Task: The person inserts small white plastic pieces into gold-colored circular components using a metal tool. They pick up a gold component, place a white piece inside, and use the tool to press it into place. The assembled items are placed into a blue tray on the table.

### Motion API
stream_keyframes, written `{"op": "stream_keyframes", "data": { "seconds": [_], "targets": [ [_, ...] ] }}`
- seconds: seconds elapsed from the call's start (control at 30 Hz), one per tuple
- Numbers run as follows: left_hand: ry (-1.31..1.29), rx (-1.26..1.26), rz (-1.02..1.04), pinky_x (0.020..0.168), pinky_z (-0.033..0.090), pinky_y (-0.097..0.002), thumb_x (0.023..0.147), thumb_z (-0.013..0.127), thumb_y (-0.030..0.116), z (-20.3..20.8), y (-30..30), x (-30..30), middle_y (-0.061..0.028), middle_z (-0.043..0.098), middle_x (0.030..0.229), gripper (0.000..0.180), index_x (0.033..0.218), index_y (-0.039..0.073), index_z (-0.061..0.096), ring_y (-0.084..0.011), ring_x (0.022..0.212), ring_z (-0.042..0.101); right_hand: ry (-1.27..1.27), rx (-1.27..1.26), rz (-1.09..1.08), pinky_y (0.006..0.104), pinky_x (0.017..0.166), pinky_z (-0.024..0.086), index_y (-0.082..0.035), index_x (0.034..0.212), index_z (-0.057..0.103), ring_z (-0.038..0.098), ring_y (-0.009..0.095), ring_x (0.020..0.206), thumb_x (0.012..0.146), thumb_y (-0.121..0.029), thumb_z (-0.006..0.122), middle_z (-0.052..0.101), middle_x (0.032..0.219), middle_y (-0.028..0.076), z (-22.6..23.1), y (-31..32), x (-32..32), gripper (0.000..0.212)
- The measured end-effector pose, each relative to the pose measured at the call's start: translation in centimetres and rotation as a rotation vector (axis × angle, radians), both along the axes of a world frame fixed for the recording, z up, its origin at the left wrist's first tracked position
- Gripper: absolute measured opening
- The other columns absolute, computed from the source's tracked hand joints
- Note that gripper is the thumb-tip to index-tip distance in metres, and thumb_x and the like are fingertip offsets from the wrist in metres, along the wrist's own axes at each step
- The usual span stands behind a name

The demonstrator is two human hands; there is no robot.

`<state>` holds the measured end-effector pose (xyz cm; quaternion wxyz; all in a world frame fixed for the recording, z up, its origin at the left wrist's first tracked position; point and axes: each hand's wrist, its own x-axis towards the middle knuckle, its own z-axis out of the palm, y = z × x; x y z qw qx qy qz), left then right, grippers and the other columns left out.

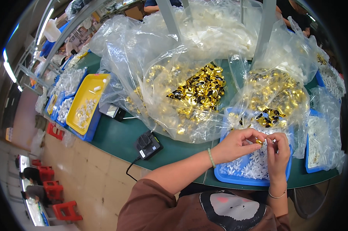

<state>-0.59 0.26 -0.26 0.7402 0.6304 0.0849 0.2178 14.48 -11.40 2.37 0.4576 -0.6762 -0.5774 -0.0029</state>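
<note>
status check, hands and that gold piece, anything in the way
Left hand and right hand both pinching one small gold cap. Held above the blue tray of white parts. Nothing in the way.

A factory assembly hall: a long green desk (116, 138) fills the middle of the frame, heaped with clear plastic bags (174, 54) of small gold caps (199, 88) and white parts, blue and yellow sorting trays (85, 102) at left, red stools (66, 211) at lower left.

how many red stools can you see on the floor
4: one red stool beside the blue bins, two, and, further down, one at bottom left. A fifth may be partly hidden.
</note>
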Motion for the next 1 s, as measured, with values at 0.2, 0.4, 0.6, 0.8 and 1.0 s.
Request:
{"op": "stream_keyframes", "data": {
  "seconds": [0.2,0.4,0.6,0.8,1.0],
  "targets": [
    [0.022,-0.007,0.052,0.077,0.050,-0.0211,0.093,0.064,0.010,0.2,-0.2,-0.2,-0.0013,0.062,0.107,0.025,0.117,0.003,0.062,-0.0042,0.091,0.057,0.480,-0.200,0.155,0.0206,0.054,0.030,-0.001,0.087,0.058,0.041,0.006,0.064,0.084,0.002,0.064,0.051,0.079,-0.001,0.8,-0.8,0.1,0.008],
    [0.041,0.074,0.056,0.084,0.050,-0.0234,0.093,0.062,0.008,0.3,0.0,0.0,-0.0036,0.062,0.110,0.026,0.119,0.001,0.061,-0.0088,0.101,0.059,0.500,-0.241,0.186,0.0210,0.058,0.030,-0.003,0.085,0.059,0.037,0.004,0.065,0.086,-0.005,0.065,0.049,0.077,-0.004,1.4,-0.7,0.4,0.007],
    [0.075,-0.060,0.089,0.094,0.047,-0.0264,0.093,0.061,0.005,0.9,-0.2,-0.1,-0.0065,0.064,0.117,0.029,0.122,0.001,0.060,-0.0113,0.106,0.059,0.861,-0.308,0.184,0.0206,0.057,0.029,-0.005,0.090,0.063,0.037,0.002,0.066,0.091,-0.013,0.065,0.047,0.072,-0.008,1.6,-0.6,1.3,0.009],
    [0.082,-0.098,0.080,0.093,0.047,-0.0271,0.093,0.061,0.004,0.3,-0.1,-0.1,-0.0080,0.065,0.116,0.031,0.124,0.001,0.058,-0.0121,0.105,0.060,0.987,-0.314,0.272,0.0198,0.062,0.032,-0.004,0.091,0.063,0.041,0.002,0.070,0.092,-0.015,0.065,0.053,0.079,-0.007,1.7,-0.7,1.3,0.011],
    [0.065,-0.117,0.078,0.093,0.048,-0.0264,0.094,0.062,0.006,0.3,-0.2,-0.1,-0.0076,0.064,0.115,0.030,0.123,0.000,0.058,-0.0119,0.105,0.060,0.968,-0.248,0.295,0.0198,0.063,0.034,-0.004,0.091,0.063,0.042,0.002,0.071,0.092,-0.014,0.065,0.055,0.080,-0.006,0.9,-0.4,0.9,0.011]
  ]
}}
